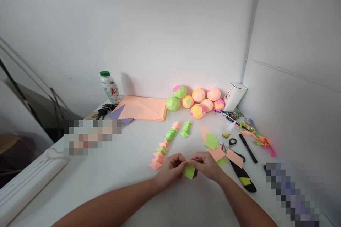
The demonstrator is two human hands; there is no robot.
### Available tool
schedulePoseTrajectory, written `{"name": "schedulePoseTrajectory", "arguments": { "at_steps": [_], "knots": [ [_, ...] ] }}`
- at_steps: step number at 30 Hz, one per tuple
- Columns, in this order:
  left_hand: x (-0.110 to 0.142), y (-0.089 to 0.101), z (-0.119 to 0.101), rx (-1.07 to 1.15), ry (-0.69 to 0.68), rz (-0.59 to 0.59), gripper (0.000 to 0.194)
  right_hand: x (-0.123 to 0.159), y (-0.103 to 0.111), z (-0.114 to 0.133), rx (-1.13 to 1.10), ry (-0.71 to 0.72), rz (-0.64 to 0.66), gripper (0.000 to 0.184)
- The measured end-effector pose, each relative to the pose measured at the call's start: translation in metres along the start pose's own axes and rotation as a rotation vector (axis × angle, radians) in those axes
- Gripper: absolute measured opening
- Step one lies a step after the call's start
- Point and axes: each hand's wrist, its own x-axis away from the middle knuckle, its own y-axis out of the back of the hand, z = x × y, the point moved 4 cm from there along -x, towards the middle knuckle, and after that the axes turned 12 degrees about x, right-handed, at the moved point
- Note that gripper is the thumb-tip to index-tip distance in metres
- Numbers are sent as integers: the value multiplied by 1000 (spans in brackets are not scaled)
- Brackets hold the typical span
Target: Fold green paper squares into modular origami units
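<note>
Between my two hands is a small piece of green paper [189, 172], held above the near part of the white table. My left hand [172, 170] pinches its left edge between thumb and fingers. On the other side my right hand [206, 166] grips the upper right edge, thumb on top. Beyond my left hand runs a row of folded orange and green paper pieces [158, 158]. A shorter stack of folded green pieces [185, 129] lies to its right. Past my right hand are flat green paper pieces [211, 142] and orange paper pieces [217, 154].
Several faceted paper balls [198, 111] sit against the wall. Right of my hands lie scissors [232, 142], a black-and-yellow cutter [244, 180], a black pen [248, 148] and a glue bottle [228, 129]. Orange sheets [144, 108] and a white bottle [110, 87] stand back left.
</note>
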Motion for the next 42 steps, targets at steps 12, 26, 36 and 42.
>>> {"name": "schedulePoseTrajectory", "arguments": {
  "at_steps": [12, 26, 36, 42],
  "knots": [
    [1, 0, -9, 102, -58, -65, 26, 2, 3, 5, 40, 20, -29, 27],
    [0, -3, -3, -33, -82, 63, 26, 4, -8, 15, 395, 179, -182, 7],
    [-2, 3, -5, 43, -79, -49, 26, 3, 32, 17, 281, 120, -259, 10],
    [-2, 1, -2, 80, -31, -28, 30, 3, 12, 12, 203, 107, -95, 15]
  ]
}}
